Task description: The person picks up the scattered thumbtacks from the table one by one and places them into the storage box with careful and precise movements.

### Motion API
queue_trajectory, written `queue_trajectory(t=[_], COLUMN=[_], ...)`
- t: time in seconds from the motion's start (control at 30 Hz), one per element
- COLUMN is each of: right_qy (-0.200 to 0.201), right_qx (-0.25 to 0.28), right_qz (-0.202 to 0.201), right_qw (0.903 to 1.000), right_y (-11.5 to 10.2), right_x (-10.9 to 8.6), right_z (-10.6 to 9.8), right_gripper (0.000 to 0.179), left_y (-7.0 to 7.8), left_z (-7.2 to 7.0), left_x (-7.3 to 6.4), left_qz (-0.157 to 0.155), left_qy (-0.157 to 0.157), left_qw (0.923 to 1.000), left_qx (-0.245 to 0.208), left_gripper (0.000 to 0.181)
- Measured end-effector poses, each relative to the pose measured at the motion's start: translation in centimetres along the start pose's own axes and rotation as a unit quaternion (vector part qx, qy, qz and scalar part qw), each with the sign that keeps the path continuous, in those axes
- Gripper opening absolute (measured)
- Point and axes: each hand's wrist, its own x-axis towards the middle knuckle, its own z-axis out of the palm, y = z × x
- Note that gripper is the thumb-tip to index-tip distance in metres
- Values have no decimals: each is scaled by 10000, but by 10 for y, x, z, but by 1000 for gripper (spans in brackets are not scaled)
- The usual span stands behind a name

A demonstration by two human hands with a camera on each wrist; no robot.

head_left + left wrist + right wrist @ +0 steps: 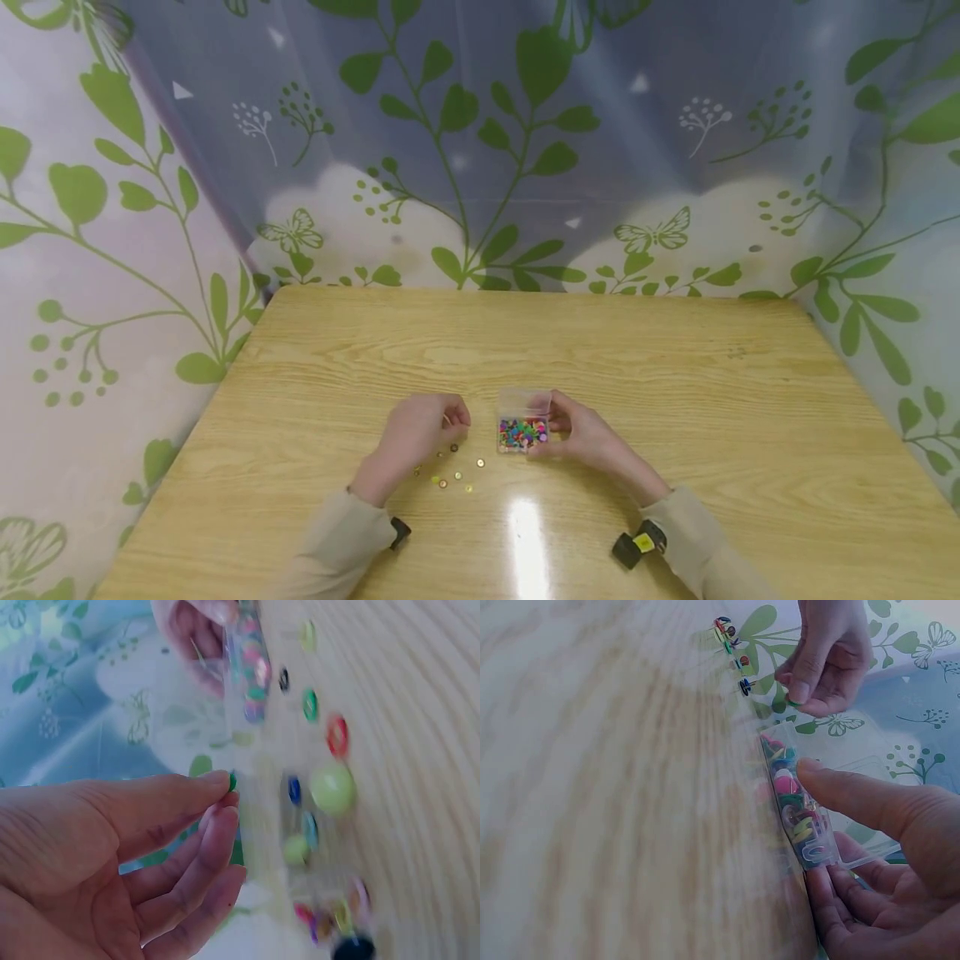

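A small clear plastic box (816,853) full of coloured thumbtacks (522,435) sits on the table with its hinged lid (519,402) raised. My right hand (592,437) grips the box at its right side, the thumb on the near edge and the fingers behind. To the left of the box, my left hand (420,429) pinches a green thumbtack (232,781) between thumb and index finger, above the table. Several loose thumbtacks (458,476) lie scattered just below the left hand; their points show in the right wrist view.
The wooden table (675,358) reaches back to a curtain (480,167) printed with leaves and butterflies. A bright light reflection (528,542) lies on the tabletop between the forearms. Each wrist wears a black strap device (637,543).
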Motion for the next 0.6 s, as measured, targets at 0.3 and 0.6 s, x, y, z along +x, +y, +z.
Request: queue_trajectory(t=[0.3,0.6], right_qy=[-17,-55], right_qx=[-65,-74], right_qz=[-142,-218], right_qw=[9999,9997], right_y=[1,2], right_x=[0,1], right_z=[-2,-2], right_gripper=[64,63], left_y=[32,40], left_z=[8,15], left_x=[12,14], left_qz=[537,587], left_qy=[-40,81], left_qw=[9985,9970], left_qx=[-138,-503], left_gripper=[10,4])
